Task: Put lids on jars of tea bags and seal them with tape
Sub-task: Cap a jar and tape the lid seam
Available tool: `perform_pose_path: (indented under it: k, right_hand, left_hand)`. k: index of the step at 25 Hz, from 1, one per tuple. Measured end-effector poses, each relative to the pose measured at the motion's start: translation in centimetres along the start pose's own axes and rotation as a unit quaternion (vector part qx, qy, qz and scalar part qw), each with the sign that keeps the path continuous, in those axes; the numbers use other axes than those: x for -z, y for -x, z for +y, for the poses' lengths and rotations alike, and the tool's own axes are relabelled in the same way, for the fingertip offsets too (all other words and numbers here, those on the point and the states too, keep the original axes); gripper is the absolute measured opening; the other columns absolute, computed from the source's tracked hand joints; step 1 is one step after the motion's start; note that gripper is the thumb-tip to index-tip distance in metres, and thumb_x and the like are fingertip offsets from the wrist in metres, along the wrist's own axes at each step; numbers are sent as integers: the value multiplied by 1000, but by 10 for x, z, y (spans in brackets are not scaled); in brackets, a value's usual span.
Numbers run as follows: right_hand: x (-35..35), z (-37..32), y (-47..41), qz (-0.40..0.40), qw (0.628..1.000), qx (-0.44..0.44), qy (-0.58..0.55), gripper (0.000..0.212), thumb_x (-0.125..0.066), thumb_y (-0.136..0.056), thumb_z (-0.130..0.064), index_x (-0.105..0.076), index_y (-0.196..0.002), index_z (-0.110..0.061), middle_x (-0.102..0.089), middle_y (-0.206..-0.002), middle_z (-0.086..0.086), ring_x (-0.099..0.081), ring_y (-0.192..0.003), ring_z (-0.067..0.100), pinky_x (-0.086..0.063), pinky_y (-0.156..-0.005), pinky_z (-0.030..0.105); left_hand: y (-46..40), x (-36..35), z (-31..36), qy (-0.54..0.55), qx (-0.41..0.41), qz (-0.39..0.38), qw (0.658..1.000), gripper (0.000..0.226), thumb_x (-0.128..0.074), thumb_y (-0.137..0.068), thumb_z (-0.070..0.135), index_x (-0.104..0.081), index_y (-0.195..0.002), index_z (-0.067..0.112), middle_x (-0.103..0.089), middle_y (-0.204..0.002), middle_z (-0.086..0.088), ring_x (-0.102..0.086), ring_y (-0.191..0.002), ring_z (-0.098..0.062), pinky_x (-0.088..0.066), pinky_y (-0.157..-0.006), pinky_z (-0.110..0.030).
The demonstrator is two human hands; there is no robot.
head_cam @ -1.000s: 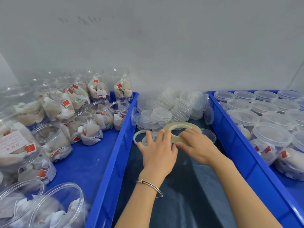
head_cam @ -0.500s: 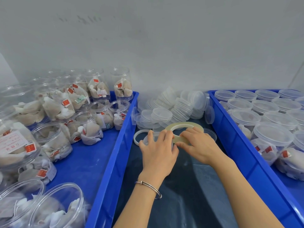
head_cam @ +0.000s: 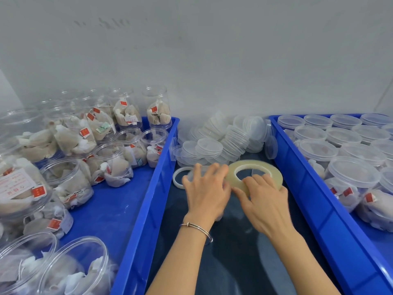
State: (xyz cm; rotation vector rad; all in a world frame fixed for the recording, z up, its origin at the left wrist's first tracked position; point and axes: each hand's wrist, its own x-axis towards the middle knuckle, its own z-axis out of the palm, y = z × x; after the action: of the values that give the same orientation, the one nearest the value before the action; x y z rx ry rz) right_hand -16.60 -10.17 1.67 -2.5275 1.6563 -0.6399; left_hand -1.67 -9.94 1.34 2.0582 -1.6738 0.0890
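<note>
My right hand [head_cam: 263,201] grips a wide, pale yellow tape roll [head_cam: 232,176] at its near edge, thumb under the rim and fingers on top by the hole. Just left of it my left hand [head_cam: 206,190] is bent over a clear lidded jar [head_cam: 189,174], with its fingertips against the roll's left edge. That jar is mostly hidden under the hand. Both hands are in the middle blue bin [head_cam: 161,171]. Loose clear lids [head_cam: 209,145] are piled at the bin's far end. Several open jars of tea bags [head_cam: 114,165] stand in the left bin.
A thin white ring [head_cam: 177,177] lies left of my left hand. The right blue bin [head_cam: 302,177] holds several lidded jars [head_cam: 353,173]. Big open jars [head_cam: 70,271] crowd the near left corner. A grey wall rises behind the bins.
The tape roll and my right hand have shifted a little to the right. My left hand has stayed about where it was.
</note>
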Motion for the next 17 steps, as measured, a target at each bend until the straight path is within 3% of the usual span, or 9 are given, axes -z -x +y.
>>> perform_pose_path:
  k: [2,3,5,8,9,11,13,15,17]
  right_hand:
    - [6,13,33,108,989,23,-97,27,-37,-93,-47,-53,-86,-27,-52,-85,-14,-49,-87,17,-44,-65,40]
    - [8,22,47,138,986,24,-90,24,-37,-91,-47,-51,-84,-28,-50,-80,-15,-47,-80,16,-41,-59,38]
    - [-1,34,51,111,990,2,-81,29,-34,-90,-48,-52,-84,-26,-50,-80,-13,-48,-80,18,-41,-59,37]
    - [-32,27,24,-34,997,-53,-39,34,-34,-97,-45,-57,-103,-21,-54,-105,-8,-44,-110,18,-43,-80,38]
    - [-43,24,15,-59,996,-60,-24,33,-34,-98,-45,-54,-109,-22,-52,-111,-9,-40,-116,16,-41,-86,37]
    - [-64,25,3,-99,994,-46,-6,33,-34,-98,-48,-49,-118,-25,-46,-118,-9,-35,-123,15,-36,-97,40]
    - [-74,26,-3,-157,987,-35,-10,47,-42,-94,-52,-35,-135,-30,-35,-132,-7,-23,-135,17,-21,-110,57]
    - [-72,22,-10,-148,987,-7,-56,83,-56,-82,-58,-8,-147,-42,-12,-146,-11,-2,-143,15,-7,-109,69]
    - [-55,11,-15,-80,983,54,-159,96,-67,-75,-52,-3,-146,-45,-7,-154,-14,-1,-146,11,-15,-110,66]
  left_hand:
    - [-30,21,-23,89,122,-25,988,5,-40,-96,28,-44,-94,27,-56,-100,4,-50,-97,-27,-38,-79,-42]
    - [-37,26,-29,125,145,-42,981,6,-41,-96,30,-43,-91,28,-57,-98,3,-50,-90,-25,-39,-78,-40]
    - [-28,26,-21,92,110,-31,989,6,-47,-91,36,-44,-87,33,-56,-92,10,-49,-86,-20,-39,-76,-37]
    - [0,4,12,43,19,36,998,8,-55,-82,39,-48,-86,36,-58,-95,19,-46,-95,-13,-37,-80,-39]
    - [3,2,13,44,5,27,999,10,-55,-82,38,-49,-89,37,-58,-102,20,-45,-101,-13,-38,-84,-41]
    - [-4,7,6,36,6,-60,998,21,-58,-84,36,-49,-103,38,-51,-118,22,-37,-117,-14,-41,-90,-49]
    - [-4,15,1,25,6,-121,992,34,-63,-84,30,-48,-113,38,-43,-126,21,-31,-124,-16,-44,-90,-52]
    - [2,16,9,43,3,-85,995,38,-66,-82,23,-51,-113,38,-45,-124,22,-33,-123,-14,-45,-90,-50]
    - [12,16,24,57,-24,6,998,38,-66,-79,18,-56,-110,36,-48,-122,24,-36,-122,-14,-45,-91,-48]
